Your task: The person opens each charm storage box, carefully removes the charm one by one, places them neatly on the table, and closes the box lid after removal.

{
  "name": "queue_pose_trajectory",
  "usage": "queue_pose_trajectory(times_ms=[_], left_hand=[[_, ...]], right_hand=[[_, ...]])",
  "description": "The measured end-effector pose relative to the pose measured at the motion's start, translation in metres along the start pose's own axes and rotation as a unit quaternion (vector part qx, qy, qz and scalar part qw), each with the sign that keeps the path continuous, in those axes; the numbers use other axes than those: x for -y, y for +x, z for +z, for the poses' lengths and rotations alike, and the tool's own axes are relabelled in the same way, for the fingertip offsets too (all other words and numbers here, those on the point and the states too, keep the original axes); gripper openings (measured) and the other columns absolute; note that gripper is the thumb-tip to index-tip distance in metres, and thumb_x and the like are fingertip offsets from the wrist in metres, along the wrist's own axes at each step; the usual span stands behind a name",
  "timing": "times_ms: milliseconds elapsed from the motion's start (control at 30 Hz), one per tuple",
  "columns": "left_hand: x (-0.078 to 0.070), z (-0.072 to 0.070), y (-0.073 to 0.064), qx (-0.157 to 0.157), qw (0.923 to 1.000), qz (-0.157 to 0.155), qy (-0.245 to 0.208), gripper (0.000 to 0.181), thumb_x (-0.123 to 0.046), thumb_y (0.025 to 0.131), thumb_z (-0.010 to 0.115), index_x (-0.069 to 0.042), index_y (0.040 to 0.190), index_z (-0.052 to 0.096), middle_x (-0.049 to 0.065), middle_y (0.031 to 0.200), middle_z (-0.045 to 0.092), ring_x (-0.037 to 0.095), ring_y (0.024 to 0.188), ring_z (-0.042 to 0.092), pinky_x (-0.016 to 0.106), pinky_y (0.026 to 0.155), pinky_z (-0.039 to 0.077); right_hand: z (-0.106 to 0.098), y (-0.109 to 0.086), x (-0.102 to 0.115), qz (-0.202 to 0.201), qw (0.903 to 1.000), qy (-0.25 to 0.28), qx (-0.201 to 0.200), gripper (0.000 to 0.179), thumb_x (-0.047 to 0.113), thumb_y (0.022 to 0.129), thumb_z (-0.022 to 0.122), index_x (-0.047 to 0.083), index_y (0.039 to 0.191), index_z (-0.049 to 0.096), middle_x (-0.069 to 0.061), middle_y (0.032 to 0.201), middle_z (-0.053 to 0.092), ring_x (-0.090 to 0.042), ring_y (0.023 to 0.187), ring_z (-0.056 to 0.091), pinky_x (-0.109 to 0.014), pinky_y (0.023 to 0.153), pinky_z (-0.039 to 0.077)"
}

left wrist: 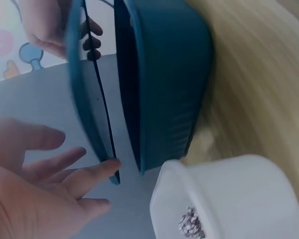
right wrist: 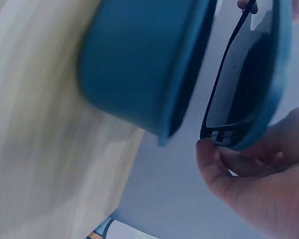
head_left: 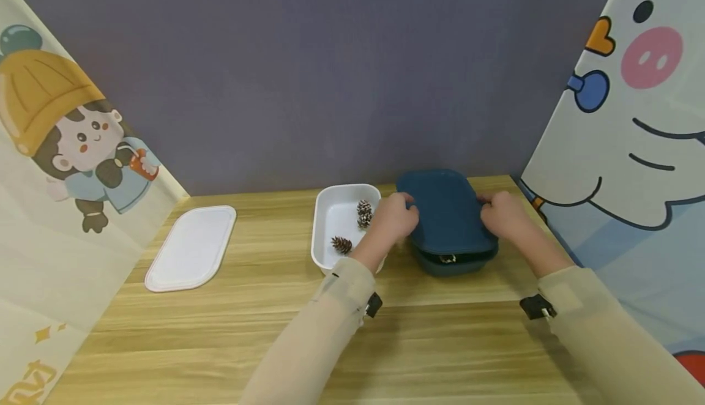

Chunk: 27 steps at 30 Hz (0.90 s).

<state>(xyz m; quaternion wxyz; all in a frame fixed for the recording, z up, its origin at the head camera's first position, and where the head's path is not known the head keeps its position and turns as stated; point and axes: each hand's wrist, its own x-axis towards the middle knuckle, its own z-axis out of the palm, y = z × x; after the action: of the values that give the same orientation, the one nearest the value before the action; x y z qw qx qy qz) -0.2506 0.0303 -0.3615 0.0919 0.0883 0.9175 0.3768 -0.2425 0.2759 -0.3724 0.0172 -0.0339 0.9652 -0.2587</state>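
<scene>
A dark blue lid point(head_left: 446, 212) hangs slightly tilted over a dark blue box point(head_left: 454, 265), with a gap between them. Something small and pale shows inside the box's near end. My right hand point(head_left: 502, 214) pinches the lid's right edge; in the right wrist view its thumb and fingers point(right wrist: 214, 167) are on the rim. At the lid's left edge is my left hand point(head_left: 392, 216). Its fingers point(left wrist: 92, 178) are fairly straight, one fingertip touching the rim, the thumb apart from it. Left of the box stands a white box point(head_left: 319, 227) holding pine cones point(head_left: 341, 245).
A white lid point(head_left: 193, 249) lies flat on the wooden table point(head_left: 264, 319) at the left. A grey wall point(head_left: 275, 87) rises behind the table, and printed panels stand at both sides. My left forearm passes over the white box's near right corner.
</scene>
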Motion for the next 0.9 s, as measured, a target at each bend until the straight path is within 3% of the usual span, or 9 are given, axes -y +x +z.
queue_pose_trajectory(times_ms=[100, 133, 267, 333, 367, 500, 600, 700, 900], left_hand=[[0.001, -0.009, -0.003, -0.032, 0.9993, 0.017, -0.011, 0.04, -0.022, 0.112, 0.049, -0.01, 0.147, 0.065, 0.001, 0.058, 0.055, 0.01, 0.039, 0.032, 0.026, 0.045, 0.034], [0.001, -0.013, -0.004, -0.043, 0.9987, 0.022, -0.017, 0.039, -0.019, 0.111, 0.049, -0.009, 0.145, 0.066, 0.003, 0.066, 0.064, 0.01, 0.04, 0.031, 0.025, 0.045, 0.033], [0.003, -0.03, -0.008, -0.092, 0.9927, 0.052, -0.058, 0.04, -0.001, 0.101, 0.053, -0.006, 0.135, 0.073, 0.011, 0.107, 0.081, 0.014, 0.07, 0.068, 0.023, 0.057, 0.043], [0.005, -0.04, -0.012, -0.12, 0.9862, 0.063, -0.096, 0.045, 0.008, 0.094, 0.052, -0.006, 0.129, 0.077, 0.012, 0.126, 0.079, 0.019, 0.096, 0.077, 0.021, 0.058, 0.043], [0.006, -0.045, -0.014, -0.133, 0.9821, 0.069, -0.114, 0.047, 0.011, 0.091, 0.052, -0.006, 0.126, 0.078, 0.012, 0.121, 0.08, 0.022, 0.109, 0.078, 0.021, 0.057, 0.043], [0.01, -0.062, -0.026, -0.169, 0.9649, 0.089, -0.18, 0.043, 0.013, 0.09, 0.056, -0.005, 0.12, 0.081, 0.01, 0.114, 0.083, 0.024, 0.109, 0.08, 0.018, 0.054, 0.045], [0.012, -0.07, -0.037, -0.192, 0.9537, 0.105, -0.206, 0.029, 0.006, 0.095, 0.069, -0.006, 0.118, 0.081, 0.01, 0.113, 0.083, 0.023, 0.108, 0.08, 0.023, 0.078, 0.062], [0.015, -0.075, -0.047, -0.21, 0.944, 0.114, -0.227, 0.022, -0.001, 0.095, 0.077, -0.005, 0.116, 0.082, 0.011, 0.114, 0.083, 0.022, 0.107, 0.081, 0.031, 0.093, 0.064], [0.026, -0.079, -0.064, -0.237, 0.9334, 0.118, -0.242, 0.021, -0.002, 0.098, 0.074, -0.007, 0.116, 0.083, 0.011, 0.118, 0.081, 0.023, 0.112, 0.079, 0.033, 0.095, 0.064]], right_hand=[[-0.007, -0.006, 0.005, 0.001, 0.9994, 0.018, -0.028, 0.057, 0.003, 0.1, 0.03, -0.011, 0.15, 0.052, -0.04, 0.145, 0.056, -0.045, 0.094, 0.064, -0.042, 0.067, 0.046], [-0.009, -0.008, 0.007, 0.006, 0.9989, 0.03, -0.034, 0.058, 0.002, 0.099, 0.03, -0.009, 0.151, 0.052, -0.04, 0.145, 0.056, -0.042, 0.084, 0.064, -0.04, 0.063, 0.045], [-0.02, -0.021, 0.017, 0.018, 0.992, 0.11, -0.06, 0.062, -0.002, 0.1, 0.03, 0.001, 0.159, 0.046, -0.037, 0.151, 0.053, -0.046, 0.101, 0.066, -0.032, 0.053, 0.035], [-0.025, -0.026, 0.022, 0.016, 0.9857, 0.151, -0.073, 0.059, 0.0, 0.105, 0.032, 0.006, 0.162, 0.045, -0.033, 0.154, 0.052, -0.048, 0.129, 0.06, -0.031, 0.056, 0.036], [-0.028, -0.028, 0.024, 0.013, 0.9829, 0.167, -0.077, 0.056, 0.004, 0.108, 0.034, 0.009, 0.163, 0.044, -0.031, 0.156, 0.051, -0.05, 0.142, 0.05, -0.028, 0.06, 0.04], [-0.036, -0.037, 0.035, 0.002, 0.974, 0.209, -0.087, 0.05, 0.015, 0.114, 0.044, 0.017, 0.163, 0.045, -0.019, 0.153, 0.056, -0.032, 0.135, 0.058, -0.013, 0.076, 0.05], [-0.039, -0.044, 0.044, -0.006, 0.9663, 0.242, -0.088, 0.052, 0.015, 0.112, 0.052, 0.02, 0.163, 0.046, -0.005, 0.142, 0.059, -0.01, 0.123, 0.06, -0.006, 0.085, 0.051], [-0.042, -0.05, 0.052, -0.015, 0.96, 0.266, -0.086, 0.052, 0.014, 0.111, 0.056, 0.019, 0.162, 0.047, 0.007, 0.132, 0.058, 0.002, 0.114, 0.057, -0.005, 0.087, 0.052], [-0.043, -0.062, 0.07, -0.018, 0.9569, 0.281, -0.073, 0.048, 0.019, 0.112, 0.055, 0.018, 0.159, 0.051, -0.007, 0.149, 0.055, 0.004, 0.116, 0.053, -0.006, 0.082, 0.05]])
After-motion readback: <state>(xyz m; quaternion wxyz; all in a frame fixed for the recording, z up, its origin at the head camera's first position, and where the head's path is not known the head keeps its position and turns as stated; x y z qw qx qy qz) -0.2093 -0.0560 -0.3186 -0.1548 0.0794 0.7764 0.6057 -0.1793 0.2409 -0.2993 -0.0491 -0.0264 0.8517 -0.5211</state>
